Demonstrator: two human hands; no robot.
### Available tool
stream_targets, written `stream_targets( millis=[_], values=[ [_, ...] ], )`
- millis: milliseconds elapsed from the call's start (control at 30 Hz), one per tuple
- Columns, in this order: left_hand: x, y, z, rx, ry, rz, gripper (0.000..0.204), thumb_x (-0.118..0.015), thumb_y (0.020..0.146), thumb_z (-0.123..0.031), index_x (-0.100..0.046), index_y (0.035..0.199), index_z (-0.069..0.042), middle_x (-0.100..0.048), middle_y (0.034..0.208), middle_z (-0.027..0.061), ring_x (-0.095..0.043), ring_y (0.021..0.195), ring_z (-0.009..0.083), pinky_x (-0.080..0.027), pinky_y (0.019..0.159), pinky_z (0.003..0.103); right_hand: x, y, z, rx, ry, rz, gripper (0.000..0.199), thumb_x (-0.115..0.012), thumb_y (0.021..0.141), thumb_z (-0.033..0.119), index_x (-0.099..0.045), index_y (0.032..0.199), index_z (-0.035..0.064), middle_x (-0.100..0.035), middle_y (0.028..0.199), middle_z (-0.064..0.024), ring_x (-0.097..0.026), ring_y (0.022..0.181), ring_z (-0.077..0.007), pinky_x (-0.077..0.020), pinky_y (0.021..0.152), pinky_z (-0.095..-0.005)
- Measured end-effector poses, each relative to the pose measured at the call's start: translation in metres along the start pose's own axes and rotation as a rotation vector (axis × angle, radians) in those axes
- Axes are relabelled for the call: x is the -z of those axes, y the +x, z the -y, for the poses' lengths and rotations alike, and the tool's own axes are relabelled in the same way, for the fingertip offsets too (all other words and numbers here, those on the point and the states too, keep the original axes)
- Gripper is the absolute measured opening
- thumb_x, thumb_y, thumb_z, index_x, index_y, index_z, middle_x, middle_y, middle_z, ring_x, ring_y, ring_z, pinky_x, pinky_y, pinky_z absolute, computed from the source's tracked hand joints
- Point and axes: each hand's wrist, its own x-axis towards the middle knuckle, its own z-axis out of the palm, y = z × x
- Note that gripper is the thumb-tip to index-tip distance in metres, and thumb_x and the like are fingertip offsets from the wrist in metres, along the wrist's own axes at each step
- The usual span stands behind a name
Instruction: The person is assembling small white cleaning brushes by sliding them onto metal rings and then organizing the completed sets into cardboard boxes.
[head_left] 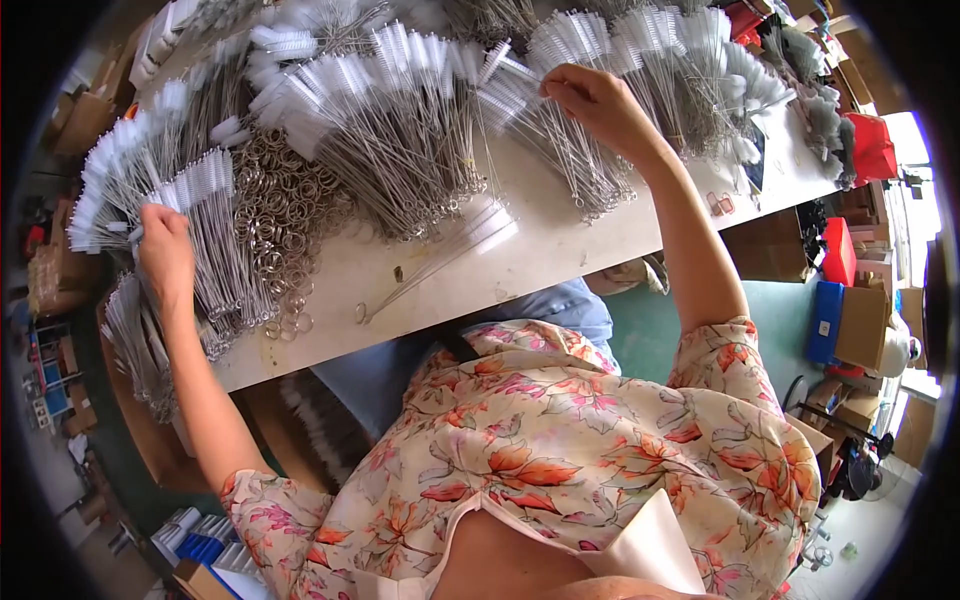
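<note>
My left hand [166, 252] is closed at the left end of the table, among thin wire-handled brushes [110, 180] with white bristles. What its fingers hold is hidden. Just right of it stands another bundle of these brushes [210, 240]. My right hand [600, 105] hangs at the far side over a brush bundle [560, 130], thumb and fingers pinched together. Anything between those fingertips is too small to make out. Between the hands lie a large brush heap [400, 130] and a pile of metal rings [280, 200]. One or more loose brushes [435, 262] lie near the front edge, with a ring at the handle end.
More white brushes [665, 60] and grey ones [815, 110] line the far right of the white table [330, 350]. Red containers [870, 148] sit beyond. Cardboard boxes [862, 325] and a blue box [826, 322] stand on the right. Below the table's left end is a carton [150, 440].
</note>
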Motion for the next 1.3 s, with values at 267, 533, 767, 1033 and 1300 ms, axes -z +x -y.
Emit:
stream_targets(
  millis=[267,533,767,1033,1300],
  values=[
    [0.059,-0.051,-0.156,-0.319,-1.157,-0.248,0.025,-0.049,0.091,-0.016,-0.056,0.111,-0.005,-0.06,0.08,0.0046,-0.053,0.062,0.0066,-0.044,0.059,0.022,-0.025,0.01,0.032,0.079,0.228,-0.02,0.017,-0.053,0.088,0.017,-0.063,0.093,0.0043,-0.052,0.062,0.0016,-0.044,0.053,-0.0027,-0.0357,0.047,-0.0192],
    [-0.024,-0.054,-0.256,-0.469,-0.861,0.401,0.025,-0.05,0.09,-0.025,-0.065,0.096,-0.005,-0.054,0.063,-0.0022,-0.04,0.05,0.0027,-0.034,0.047,0.02,-0.06,0.023,0.053,-0.057,0.615,0.173,0.02,-0.056,0.086,0.018,-0.059,0.088,-0.0015,-0.058,0.065,-0.0028,-0.049,0.05,-0.0069,-0.0394,0.045,-0.0205],
    [-0.015,-0.067,-0.27,-0.425,-0.772,0.465,0.027,-0.051,0.09,-0.025,-0.065,0.088,-0.002,-0.052,0.06,-0.0022,-0.041,0.055,0.0035,-0.036,0.054,0.02,-0.03,-0.014,0.032,-0.095,0.685,0.196,0.02,-0.054,0.088,0.017,-0.058,0.089,-0.0024,-0.055,0.062,-0.0024,-0.048,0.049,-0.0064,-0.0366,0.044,-0.0202],
    [-0.002,-0.068,-0.273,-0.475,-1.108,0.18,0.018,-0.068,0.078,-0.011,-0.062,0.09,0.001,-0.06,0.079,0.0003,-0.054,0.073,0.0043,-0.044,0.068,0.018,-0.047,-0.003,0.043,-0.025,0.8,0.156,0.018,-0.053,0.087,0.016,-0.059,0.088,-0.001,-0.058,0.064,-0.0032,-0.051,0.051,-0.0069,-0.0404,0.047,-0.02],
    [-0.024,-0.064,-0.268,-0.398,-1.261,0.141,0.011,-0.063,0.082,-0.011,-0.06,0.083,-0.001,-0.061,0.071,0.0012,-0.05,0.058,0.0018,-0.039,0.053,0.016,-0.076,0.006,0.048,0.054,0.757,0.069,0.019,-0.054,0.087,0.017,-0.059,0.087,-0.0007,-0.059,0.062,-0.0025,-0.052,0.052,-0.0063,-0.0421,0.048,-0.0206]
  ],
)
